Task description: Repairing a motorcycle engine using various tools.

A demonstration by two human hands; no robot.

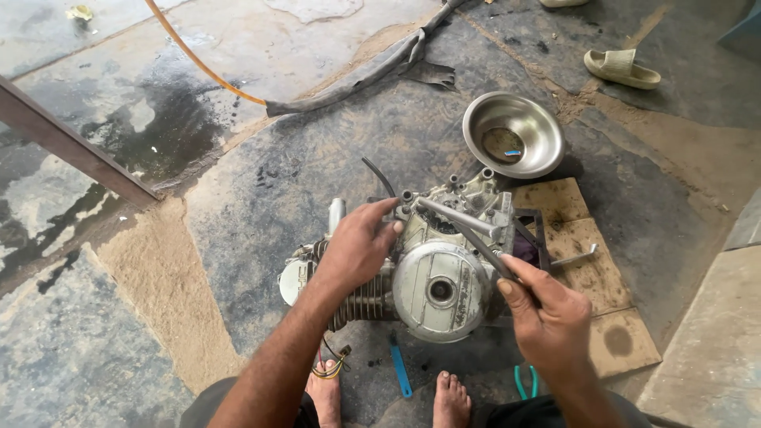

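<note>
Engine [432,273] sits on a stained, wet stone floor [261,182], its right side on a board [590,269]. Left hand [357,250] rests on its top, fingers loosely spread. Right hand [547,313] pinches a dark tool [476,242] angled into the case; the tip is hard to make out. Steel bowl [514,133] lies beyond, sandal [622,67] farther off. Bare feet [452,396] are cut off below.

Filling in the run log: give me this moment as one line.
left hand: fingers on engine top | right hand: shut on T-handle wrench | steel bowl behind | wooden board under
</note>
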